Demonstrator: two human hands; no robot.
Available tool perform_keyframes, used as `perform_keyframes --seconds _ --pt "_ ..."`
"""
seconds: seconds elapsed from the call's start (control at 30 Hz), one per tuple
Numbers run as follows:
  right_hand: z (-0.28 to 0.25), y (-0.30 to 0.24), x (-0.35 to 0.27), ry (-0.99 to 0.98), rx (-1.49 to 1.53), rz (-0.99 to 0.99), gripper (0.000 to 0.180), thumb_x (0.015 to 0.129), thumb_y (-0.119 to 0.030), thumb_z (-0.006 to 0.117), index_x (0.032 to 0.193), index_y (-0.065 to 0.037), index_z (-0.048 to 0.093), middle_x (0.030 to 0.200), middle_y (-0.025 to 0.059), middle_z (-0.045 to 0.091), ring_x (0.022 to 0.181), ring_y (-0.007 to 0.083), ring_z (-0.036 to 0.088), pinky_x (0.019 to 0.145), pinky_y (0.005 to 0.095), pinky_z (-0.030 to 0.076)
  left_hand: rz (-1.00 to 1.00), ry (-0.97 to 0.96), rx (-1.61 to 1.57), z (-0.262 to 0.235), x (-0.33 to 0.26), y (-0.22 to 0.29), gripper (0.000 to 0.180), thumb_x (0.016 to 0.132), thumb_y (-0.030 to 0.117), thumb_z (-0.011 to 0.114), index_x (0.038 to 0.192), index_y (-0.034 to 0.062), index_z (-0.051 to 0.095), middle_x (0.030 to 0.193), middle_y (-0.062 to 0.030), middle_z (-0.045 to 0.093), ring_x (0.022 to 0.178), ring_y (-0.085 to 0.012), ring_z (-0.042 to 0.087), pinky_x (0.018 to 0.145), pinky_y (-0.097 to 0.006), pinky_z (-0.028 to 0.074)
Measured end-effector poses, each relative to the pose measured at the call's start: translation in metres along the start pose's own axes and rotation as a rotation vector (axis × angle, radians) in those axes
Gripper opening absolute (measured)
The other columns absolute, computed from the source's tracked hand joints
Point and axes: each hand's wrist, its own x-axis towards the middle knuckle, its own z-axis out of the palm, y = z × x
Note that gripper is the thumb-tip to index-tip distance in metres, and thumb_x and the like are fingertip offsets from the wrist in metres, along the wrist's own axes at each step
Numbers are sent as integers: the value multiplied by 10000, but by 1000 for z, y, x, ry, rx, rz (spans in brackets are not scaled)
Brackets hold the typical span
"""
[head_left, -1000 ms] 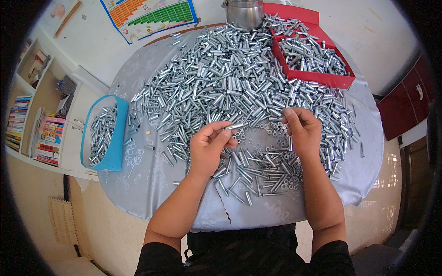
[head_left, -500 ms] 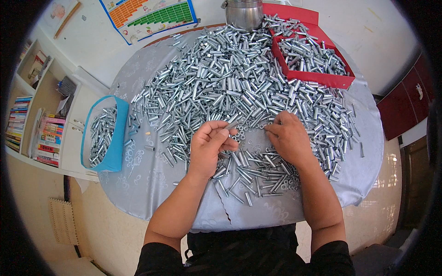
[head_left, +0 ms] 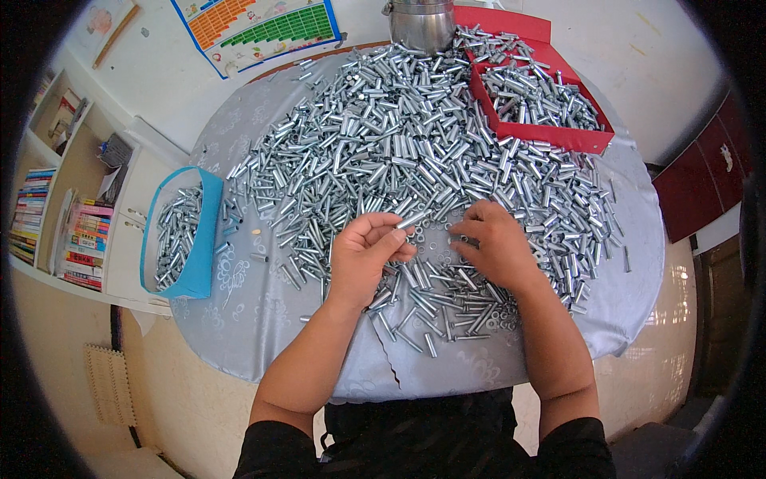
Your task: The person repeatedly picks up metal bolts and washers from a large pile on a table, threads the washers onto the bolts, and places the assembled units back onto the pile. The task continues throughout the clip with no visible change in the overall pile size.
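The forearms came in from the lower edge, over a round table covered by a pale grey cloth [head_left: 263, 319] with a faint flower pattern. Near the front edge lay a small loose pile of bolts [head_left: 447, 307], thin and grey, some crossing each other.

The left hand [head_left: 363, 259] was lifted a little above the cloth, palm turned up and to the right, and its thumb and fingers pinched one sleeve [head_left: 413, 219]. This sleeve was a short metal tube, silver and shiny, held slanting with the far end higher. The right hand [head_left: 495, 243] lay palm down on the parts just beside it, fingers bent toward the small rings between the two hands; I could not tell if it held something under the fingers.

Behind the hands the heap of sleeves [head_left: 399, 136] covered most of the table, all of the same short silver kind, lying in every direction.

At the left edge stood a blue tub [head_left: 203, 231] with more metal parts inside. At the far right was a red box [head_left: 558, 136] filled with sleeves. A steel pot [head_left: 421, 24] stood at the far edge, and a coloured chart [head_left: 263, 28] lay on the floor beyond.
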Motion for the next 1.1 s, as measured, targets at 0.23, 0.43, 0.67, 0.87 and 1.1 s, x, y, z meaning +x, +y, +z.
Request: perform_keyframes --seconds 0.23,0.43,0.67,0.87,1.1 --pt "0 -1 0 -45 -33 -14 133 735 -122 700 861 -98 733 843 73 603 844 278 594 775 381 486 -16 -29 51 2 -1 -2 239 898 12 610 1131 -44 606 995 -154 687 809 -186 690 701 -276 572" --pt "3 2 -1 -83 -31 -12 107 752 -116 677 844 -91 727 856 77 603 851 281 593 776 385 486 -36 -39 89 4 -3 -1 266 909 23 590 1164 -50 610 994 -157 691 805 -204 701 695 -286 585" --pt "2 0 0 -110 18 -6 81 765 -83 639 838 -66 671 852 100 595 872 308 591 780 403 484 -86 -37 17 4 -2 0 256 922 60 581 1150 -54 606 1012 -184 691 780 -209 706 675 -290 590" --pt "-2 -3 1 -84 154 90 103 747 -66 653 843 -44 625 850 118 603 853 325 594 760 407 482 -51 -48 50 3 -2 -2 221 905 36 592 1107 -52 612 1003 -172 696 765 -195 700 675 -290 585" --pt "7 -13 2 132 573 372 91 818 -40 658 904 -19 640 823 73 647 730 156 623 679 281 495 -38 -82 41 2 -2 -3 212 897 5 596 1102 -46 612 993 -156 693 788 -193 696 684 -288 581"
